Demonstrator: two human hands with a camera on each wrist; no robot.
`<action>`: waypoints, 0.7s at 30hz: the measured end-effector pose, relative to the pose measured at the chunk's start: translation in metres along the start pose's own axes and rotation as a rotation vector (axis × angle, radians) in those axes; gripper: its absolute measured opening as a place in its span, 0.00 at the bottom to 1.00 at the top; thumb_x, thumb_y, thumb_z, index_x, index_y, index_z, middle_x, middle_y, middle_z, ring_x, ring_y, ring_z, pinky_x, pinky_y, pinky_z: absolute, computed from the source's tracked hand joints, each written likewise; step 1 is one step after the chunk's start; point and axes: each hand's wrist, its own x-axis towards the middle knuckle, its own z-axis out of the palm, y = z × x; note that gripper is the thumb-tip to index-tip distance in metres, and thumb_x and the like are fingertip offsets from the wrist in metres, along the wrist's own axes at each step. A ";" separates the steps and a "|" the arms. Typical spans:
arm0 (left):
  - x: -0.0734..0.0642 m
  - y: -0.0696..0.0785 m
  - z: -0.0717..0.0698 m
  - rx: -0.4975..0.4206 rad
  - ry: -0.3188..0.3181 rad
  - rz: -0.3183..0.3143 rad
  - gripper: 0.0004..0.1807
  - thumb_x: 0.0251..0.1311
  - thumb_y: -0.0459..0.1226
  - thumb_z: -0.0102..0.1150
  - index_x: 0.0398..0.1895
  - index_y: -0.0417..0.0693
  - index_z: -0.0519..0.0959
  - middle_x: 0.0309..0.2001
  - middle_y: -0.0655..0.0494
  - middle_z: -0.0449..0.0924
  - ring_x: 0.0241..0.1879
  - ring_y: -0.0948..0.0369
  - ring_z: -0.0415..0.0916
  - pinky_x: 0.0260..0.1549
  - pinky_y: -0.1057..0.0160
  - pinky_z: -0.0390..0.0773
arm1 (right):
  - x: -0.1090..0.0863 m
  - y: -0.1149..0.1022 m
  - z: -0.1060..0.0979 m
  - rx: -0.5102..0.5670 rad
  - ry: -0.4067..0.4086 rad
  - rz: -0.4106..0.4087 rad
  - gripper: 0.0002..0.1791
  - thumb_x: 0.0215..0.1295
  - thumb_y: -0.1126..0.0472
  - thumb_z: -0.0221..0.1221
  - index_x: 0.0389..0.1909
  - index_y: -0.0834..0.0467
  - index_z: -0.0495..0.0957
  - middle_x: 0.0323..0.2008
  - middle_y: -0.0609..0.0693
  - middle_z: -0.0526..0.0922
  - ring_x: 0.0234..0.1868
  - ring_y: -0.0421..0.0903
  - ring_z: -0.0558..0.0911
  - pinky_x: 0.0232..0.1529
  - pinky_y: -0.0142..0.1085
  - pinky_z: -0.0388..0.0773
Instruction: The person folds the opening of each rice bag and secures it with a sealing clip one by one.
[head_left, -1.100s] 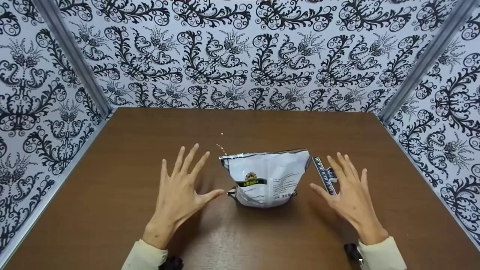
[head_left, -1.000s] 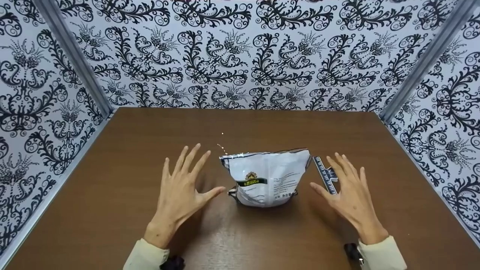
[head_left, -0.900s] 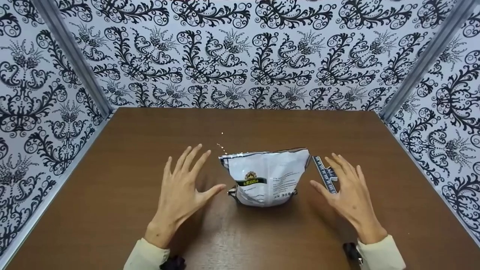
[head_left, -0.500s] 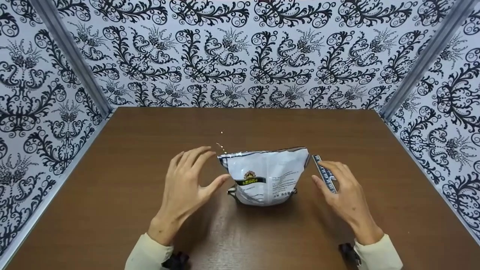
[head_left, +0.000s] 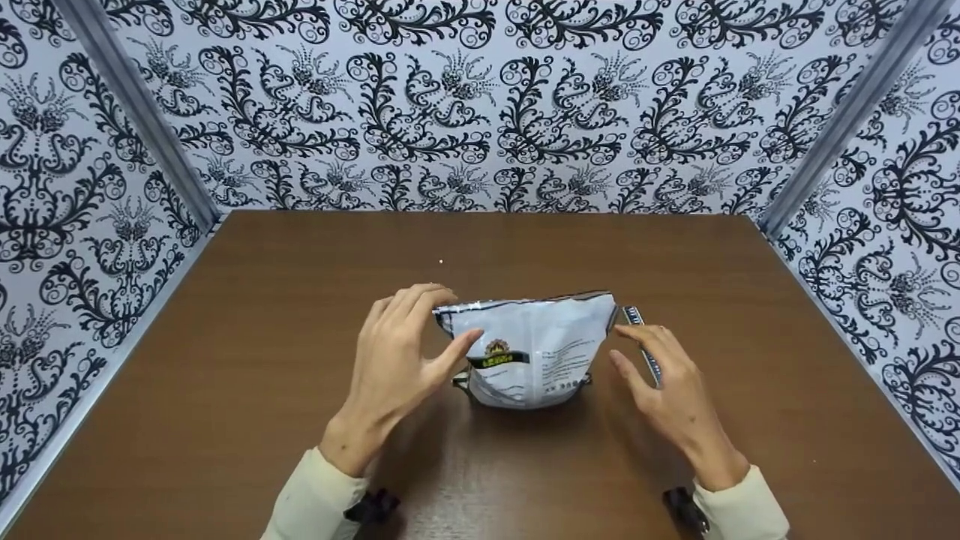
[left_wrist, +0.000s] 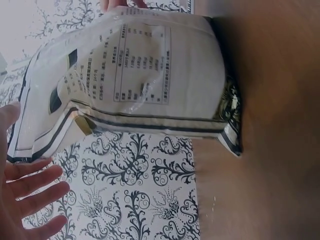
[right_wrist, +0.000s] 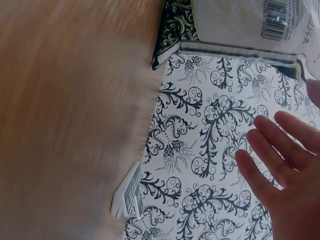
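A white printed plastic food bag stands upright on the table, with a dark border along its top edge. My left hand is at its upper left corner, thumb in front and fingers behind. In the left wrist view, the fingers of that left hand are spread around the corner of the bag, with no firm grip visible. Beside the bag's right edge, my right hand has thumb and fingers apart. The right wrist view shows its fingers extended near the bag, holding nothing.
A dark, white-marked strip lies right of the bag, partly behind my right hand; its kind is unclear. A tiny pale speck lies behind the bag. Patterned walls bound the brown table at the back and sides.
Both hands have moved inward to the bag's sides, their fingers bending from a wide spread. The left hand now reaches the upper left corner. The bag stays in place.
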 end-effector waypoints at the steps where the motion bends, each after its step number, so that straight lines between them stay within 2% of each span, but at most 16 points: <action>1: 0.001 0.001 0.000 -0.005 0.006 0.004 0.25 0.65 0.60 0.64 0.52 0.51 0.83 0.51 0.60 0.86 0.53 0.61 0.82 0.58 0.57 0.75 | 0.000 -0.001 0.001 0.009 -0.002 0.002 0.21 0.65 0.66 0.69 0.59 0.56 0.83 0.55 0.51 0.85 0.58 0.49 0.81 0.65 0.13 0.60; 6: 0.006 0.005 0.001 -0.026 0.036 0.024 0.21 0.66 0.56 0.66 0.50 0.51 0.83 0.47 0.60 0.87 0.48 0.61 0.83 0.53 0.59 0.75 | -0.001 -0.006 0.005 0.046 -0.001 -0.015 0.19 0.67 0.67 0.67 0.58 0.60 0.82 0.55 0.52 0.86 0.53 0.51 0.83 0.63 0.19 0.68; 8: 0.008 0.008 0.001 -0.032 0.041 0.031 0.20 0.67 0.55 0.66 0.49 0.51 0.83 0.46 0.60 0.87 0.47 0.61 0.83 0.52 0.60 0.75 | -0.001 -0.008 0.007 0.049 0.009 -0.033 0.19 0.67 0.68 0.66 0.58 0.61 0.82 0.54 0.53 0.86 0.51 0.52 0.83 0.59 0.19 0.71; 12: 0.011 0.013 0.001 -0.038 0.041 0.038 0.17 0.68 0.53 0.66 0.49 0.52 0.84 0.45 0.61 0.87 0.47 0.61 0.83 0.51 0.61 0.74 | -0.001 -0.010 0.011 0.064 0.036 -0.089 0.19 0.64 0.71 0.67 0.56 0.63 0.82 0.51 0.54 0.86 0.47 0.50 0.84 0.56 0.20 0.72; 15: 0.013 0.016 0.000 -0.036 0.036 0.039 0.16 0.68 0.52 0.66 0.48 0.53 0.84 0.44 0.62 0.87 0.47 0.61 0.83 0.51 0.60 0.74 | -0.001 -0.012 0.013 0.077 0.044 -0.119 0.18 0.62 0.73 0.67 0.54 0.65 0.82 0.50 0.55 0.86 0.46 0.49 0.84 0.55 0.24 0.76; 19: 0.016 0.020 0.001 -0.029 0.028 0.045 0.15 0.67 0.51 0.67 0.47 0.53 0.85 0.43 0.62 0.87 0.45 0.61 0.82 0.51 0.60 0.73 | -0.001 -0.014 0.015 0.096 0.042 -0.122 0.19 0.62 0.73 0.67 0.55 0.65 0.82 0.50 0.55 0.86 0.46 0.52 0.85 0.55 0.27 0.77; 21: 0.017 0.022 0.002 -0.023 0.026 0.053 0.14 0.66 0.50 0.68 0.46 0.53 0.85 0.43 0.62 0.86 0.44 0.61 0.82 0.51 0.60 0.72 | -0.002 -0.015 0.015 0.106 0.039 -0.116 0.19 0.63 0.73 0.67 0.55 0.65 0.82 0.50 0.55 0.86 0.46 0.52 0.85 0.56 0.24 0.76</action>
